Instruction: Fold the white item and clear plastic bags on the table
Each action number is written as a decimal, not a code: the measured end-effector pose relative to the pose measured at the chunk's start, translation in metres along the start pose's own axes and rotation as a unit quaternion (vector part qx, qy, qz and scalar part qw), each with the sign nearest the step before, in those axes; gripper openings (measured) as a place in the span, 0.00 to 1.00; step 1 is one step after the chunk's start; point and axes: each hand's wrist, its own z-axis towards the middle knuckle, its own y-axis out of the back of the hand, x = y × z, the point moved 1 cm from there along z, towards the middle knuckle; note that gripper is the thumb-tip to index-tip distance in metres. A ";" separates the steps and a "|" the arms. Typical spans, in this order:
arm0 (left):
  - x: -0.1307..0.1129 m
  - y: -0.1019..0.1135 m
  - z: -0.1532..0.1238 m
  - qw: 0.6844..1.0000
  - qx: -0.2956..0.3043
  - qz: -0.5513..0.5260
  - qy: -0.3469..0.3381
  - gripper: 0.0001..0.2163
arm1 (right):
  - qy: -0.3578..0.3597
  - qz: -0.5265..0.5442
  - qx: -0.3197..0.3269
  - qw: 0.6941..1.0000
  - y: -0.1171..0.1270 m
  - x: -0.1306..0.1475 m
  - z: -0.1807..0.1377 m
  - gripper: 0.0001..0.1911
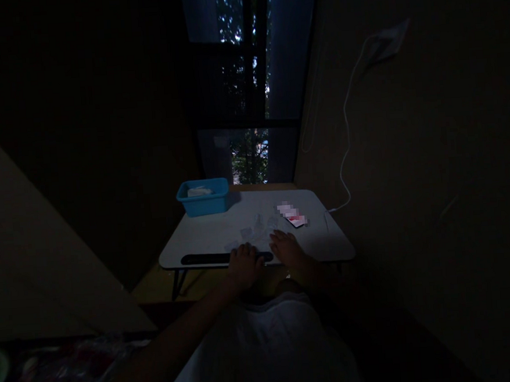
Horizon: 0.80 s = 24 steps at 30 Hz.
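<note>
Pale cloth over the person's lap (269,341) fills the bottom of the view, nearest the camera, with a dim, cluttered patch of plastic wrapping (53,368) to its left. Around it the room is very dark: plain walls on both sides, and straight ahead a tall window (251,80) with dark bars, through which green leaves and bits of sky show. On the right wall a white plug block (386,41) sits high up, and a thin white cable (345,126) hangs from it down to the right edge of the table. That low white table (223,231) with rounded corners and dark folding legs stands on a yellowish floor in front of the window; a long dark slot (207,258) runs along its near edge. At the far left corner rests a blue rectangular plastic tub (204,203) with something pale inside. Near the right side lies a small white and red packet (295,216), partly blurred. Between tub and packet, in the middle of the table, lie several small clear plastic pieces (255,229), hard to make out. The left hand (244,264) rests at the near edge, fingers curled down on the table just before those clear pieces; the right hand (286,248) lies just beside it, fingers stretched toward them. Whether either hand grips anything, I cannot tell in this light.
</note>
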 end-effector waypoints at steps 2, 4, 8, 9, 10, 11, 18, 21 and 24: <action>0.002 0.000 0.005 1.000 0.005 0.001 -0.010 0.20 | 0.000 0.005 -0.001 1.000 -0.002 -0.001 0.000 0.20; 0.004 0.002 0.011 1.000 0.013 0.003 -0.009 0.20 | 0.000 0.008 -0.003 1.000 -0.003 -0.002 -0.001 0.20; 0.004 0.007 0.022 1.000 0.022 0.016 -0.004 0.20 | -0.003 0.013 -0.003 1.000 -0.001 -0.002 -0.003 0.20; 0.005 0.008 0.025 0.999 0.023 0.021 -0.008 0.20 | -0.004 0.013 0.000 1.000 0.000 -0.001 -0.003 0.20; 0.005 0.009 0.028 0.999 0.024 0.028 -0.010 0.20 | -0.006 0.013 0.004 1.000 0.001 -0.001 -0.003 0.20; 0.006 0.008 0.031 0.999 0.024 0.035 -0.008 0.20 | -0.008 0.013 0.009 1.000 0.002 0.000 -0.004 0.20; 0.029 0.004 0.044 0.998 0.017 0.051 0.036 0.22 | -0.004 0.017 0.012 1.000 0.003 0.000 -0.005 0.21; 0.037 0.006 0.043 0.998 0.018 0.045 0.048 0.22 | -0.008 0.020 0.012 1.000 0.002 -0.001 -0.005 0.21; 0.040 0.006 0.044 0.998 0.029 0.019 0.055 0.22 | -0.007 0.024 0.014 1.000 0.001 -0.001 -0.005 0.21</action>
